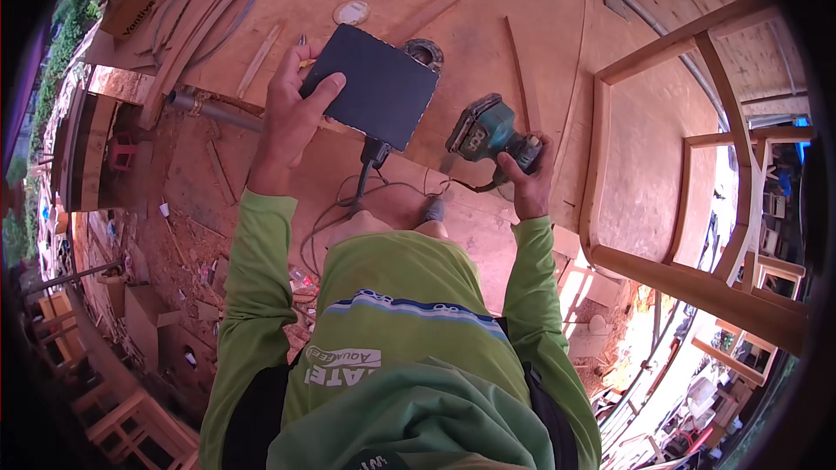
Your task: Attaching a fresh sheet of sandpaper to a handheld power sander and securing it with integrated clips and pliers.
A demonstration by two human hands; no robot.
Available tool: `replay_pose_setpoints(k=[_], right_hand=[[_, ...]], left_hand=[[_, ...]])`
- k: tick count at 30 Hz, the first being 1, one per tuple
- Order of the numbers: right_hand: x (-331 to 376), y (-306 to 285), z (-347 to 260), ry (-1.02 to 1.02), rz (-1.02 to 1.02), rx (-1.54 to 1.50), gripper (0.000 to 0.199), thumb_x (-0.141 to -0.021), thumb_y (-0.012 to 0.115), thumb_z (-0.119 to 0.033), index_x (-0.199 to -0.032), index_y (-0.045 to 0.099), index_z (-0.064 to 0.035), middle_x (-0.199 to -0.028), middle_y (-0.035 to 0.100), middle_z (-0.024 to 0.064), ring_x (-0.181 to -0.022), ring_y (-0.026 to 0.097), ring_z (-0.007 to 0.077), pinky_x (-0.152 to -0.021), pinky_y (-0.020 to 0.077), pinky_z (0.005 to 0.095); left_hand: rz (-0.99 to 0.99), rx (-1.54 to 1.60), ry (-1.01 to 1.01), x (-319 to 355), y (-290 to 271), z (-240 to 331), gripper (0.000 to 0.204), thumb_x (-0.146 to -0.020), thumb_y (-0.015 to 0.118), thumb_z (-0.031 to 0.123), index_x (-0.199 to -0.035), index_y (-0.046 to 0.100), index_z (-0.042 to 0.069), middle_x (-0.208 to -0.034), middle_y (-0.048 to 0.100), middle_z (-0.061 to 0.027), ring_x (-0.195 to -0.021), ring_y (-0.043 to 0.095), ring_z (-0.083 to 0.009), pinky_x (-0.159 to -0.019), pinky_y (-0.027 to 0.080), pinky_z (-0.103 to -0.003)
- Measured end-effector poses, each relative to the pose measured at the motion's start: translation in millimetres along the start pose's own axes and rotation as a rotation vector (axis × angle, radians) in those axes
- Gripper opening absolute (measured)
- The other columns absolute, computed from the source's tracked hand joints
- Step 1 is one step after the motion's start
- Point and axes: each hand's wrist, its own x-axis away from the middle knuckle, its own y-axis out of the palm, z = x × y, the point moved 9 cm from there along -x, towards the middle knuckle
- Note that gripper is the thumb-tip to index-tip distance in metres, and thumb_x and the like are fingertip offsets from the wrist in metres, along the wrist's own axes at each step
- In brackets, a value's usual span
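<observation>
So, left hand (292, 117) is gripping a dark flat sheet (376, 85), thumb on top, fingers hidden behind. Right hand (528, 176) is closing round a teal sander (486, 132); its pad isn't visible, cord (366, 191) partly hidden by shirt.

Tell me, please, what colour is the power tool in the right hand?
Teal-green with black parts; the power tool shows in the head view.

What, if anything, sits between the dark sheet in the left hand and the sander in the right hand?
Nothing visible does. The left hand grips the dark sheet by its left edge; the right hand holds the green sander just right of it. Only bare workbench shows in the gap.
</observation>
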Motion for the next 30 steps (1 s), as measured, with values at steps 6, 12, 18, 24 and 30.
replay_pose_setpoints(k=[6,12,18,24,30], right_hand=[[23.8,5.9,2.1,-0.181,0.192,0.146,0.070,-0.080,0.092,-0.015,-0.130,0.046,-0.0027,-0.112,0.056,0.0072,-0.097,0.060,0.0154,-0.085,0.0517,0.0285],[67.1,17.6,9.2,-0.255,0.292,0.360,0.077,-0.075,0.094,-0.015,-0.131,0.043,-0.0001,-0.119,0.051,0.0158,-0.113,0.056,0.0278,-0.099,0.0476,0.0381],[100.4,36.7,46.8,-0.401,0.501,0.479,0.084,-0.073,0.097,-0.018,-0.130,0.039,0.0005,-0.127,0.045,0.0181,-0.120,0.050,0.0333,-0.106,0.0428,0.0435],[116.1,43.9,66.5,-0.323,0.551,0.455,0.084,-0.076,0.094,-0.015,-0.135,0.037,0.0014,-0.132,0.045,0.0225,-0.122,0.050,0.0368,-0.104,0.0438,0.0458],[119.4,41.3,67.2,-0.307,0.472,0.429,0.087,-0.078,0.091,-0.016,-0.143,0.036,0.0042,-0.133,0.046,0.0251,-0.121,0.053,0.0403,-0.105,0.0453,0.0464]], left_hand=[[-0.151,-0.230,0.163,-4.2,36.1,-7.4,0.035,-0.099,0.070,0.008,-0.130,0.055,-0.001,-0.114,0.068,-0.0085,-0.099,0.066,-0.0108,-0.079,0.056,-0.025],[-0.136,-0.129,0.014,1.1,39.7,-10.0,0.033,-0.099,0.070,0.006,-0.128,0.056,-0.002,-0.111,0.066,-0.0069,-0.100,0.063,-0.0110,-0.085,0.054,-0.026],[-0.239,-0.231,0.100,-3.0,53.4,-11.8,0.027,-0.100,0.071,0.008,-0.123,0.059,0.001,-0.106,0.067,-0.0039,-0.090,0.063,-0.0091,-0.076,0.053,-0.024],[-0.463,-0.400,0.199,-14.7,92.1,5.9,0.023,-0.100,0.074,0.014,-0.116,0.064,0.002,-0.094,0.067,-0.0028,-0.084,0.062,-0.0085,-0.071,0.053,-0.028],[-0.630,-0.498,0.421,-9.4,167.5,37.4,0.023,-0.100,0.073,0.014,-0.116,0.064,0.001,-0.090,0.069,-0.0110,-0.079,0.067,-0.0162,-0.071,0.055,-0.034]])
